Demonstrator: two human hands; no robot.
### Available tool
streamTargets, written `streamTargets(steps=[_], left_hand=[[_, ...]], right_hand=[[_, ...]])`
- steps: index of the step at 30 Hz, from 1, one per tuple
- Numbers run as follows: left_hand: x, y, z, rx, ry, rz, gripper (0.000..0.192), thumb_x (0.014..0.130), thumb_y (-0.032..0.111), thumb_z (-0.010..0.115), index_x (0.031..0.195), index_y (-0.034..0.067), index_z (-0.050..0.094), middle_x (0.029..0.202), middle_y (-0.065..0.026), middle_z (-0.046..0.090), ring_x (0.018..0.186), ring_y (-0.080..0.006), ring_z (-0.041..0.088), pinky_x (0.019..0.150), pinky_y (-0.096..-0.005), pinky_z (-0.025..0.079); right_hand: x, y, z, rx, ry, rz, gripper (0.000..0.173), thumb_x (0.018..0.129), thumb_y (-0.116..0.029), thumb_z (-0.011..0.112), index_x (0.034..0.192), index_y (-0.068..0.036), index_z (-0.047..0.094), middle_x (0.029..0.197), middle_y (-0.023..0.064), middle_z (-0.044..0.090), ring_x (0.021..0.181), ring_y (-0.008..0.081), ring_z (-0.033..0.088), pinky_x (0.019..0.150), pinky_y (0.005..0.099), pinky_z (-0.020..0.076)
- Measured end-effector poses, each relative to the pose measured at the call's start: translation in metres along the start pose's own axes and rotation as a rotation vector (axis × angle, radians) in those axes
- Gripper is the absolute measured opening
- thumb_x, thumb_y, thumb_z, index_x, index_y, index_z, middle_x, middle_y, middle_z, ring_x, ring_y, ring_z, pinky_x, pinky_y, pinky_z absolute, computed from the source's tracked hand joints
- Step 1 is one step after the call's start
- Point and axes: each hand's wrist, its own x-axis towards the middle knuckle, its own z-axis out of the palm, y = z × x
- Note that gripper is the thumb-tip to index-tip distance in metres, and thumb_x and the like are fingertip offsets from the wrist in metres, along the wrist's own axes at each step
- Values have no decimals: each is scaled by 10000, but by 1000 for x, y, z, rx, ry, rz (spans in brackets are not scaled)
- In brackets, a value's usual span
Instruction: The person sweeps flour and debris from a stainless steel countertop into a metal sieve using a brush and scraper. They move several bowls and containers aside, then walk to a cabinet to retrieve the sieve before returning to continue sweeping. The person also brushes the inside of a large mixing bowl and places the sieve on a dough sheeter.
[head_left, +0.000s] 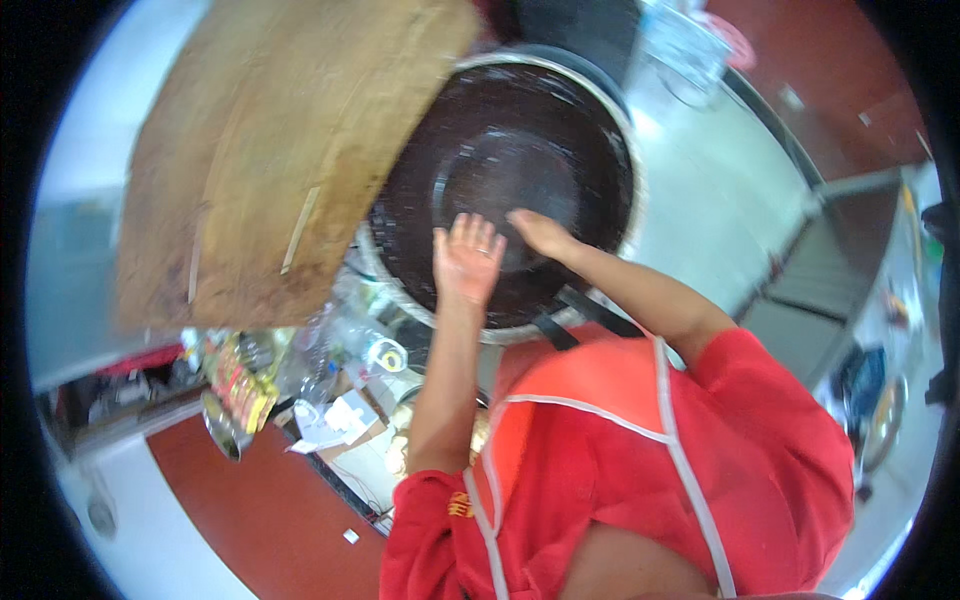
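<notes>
A large round vessel with a dark interior and pale rim (639, 187) stands right before me. Over its dark bowl, my left hand (469, 259) is held palm up with the fingers stretched, and a ring shows on one finger. It holds nothing. To its right, my right hand (541, 234) is turned nearly edge-on above the same bowl, with nothing visible in it. The two hands are apart. Whether either touches the dark surface cannot be told. A large wooden board (262, 150) overlaps the left side of the vessel.
Clear plastic bottles (322, 360), a yellow and red packet (247, 386) and a cardboard box (349, 439) crowd the area below the board. A metal bowl (223, 427) is near them. At the right runs a grey counter (817, 270). A clear plastic container (686, 49) sits at the top right.
</notes>
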Motion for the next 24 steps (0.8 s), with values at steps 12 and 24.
streamTargets(steps=[12, 24], left_hand=[[-5, -59, 6, 80, 360, 120, 637, 1005, 528, 403, 1461, 84, 389, 1519, -101, 372, 1412, -252, 317, 1161, -390, 238], [-60, -70, 24, 1735, 425, 761, 625, 1019, 412, 407, 1540, 107, 245, 1608, -130, 186, 1479, -286, 177, 1178, -437, 153]], right_hand=[[-57, -79, 9, 627, -116, -258, 605, 1028, -394, 366, 1489, -10, 292, 1532, 166, 336, 1436, 275, 280, 1177, 382, 197], [-40, -132, 4, 1123, -358, 156, 770, 960, -609, 423, 1508, -79, 310, 1540, 122, 335, 1408, 289, 311, 1158, 419, 232]])
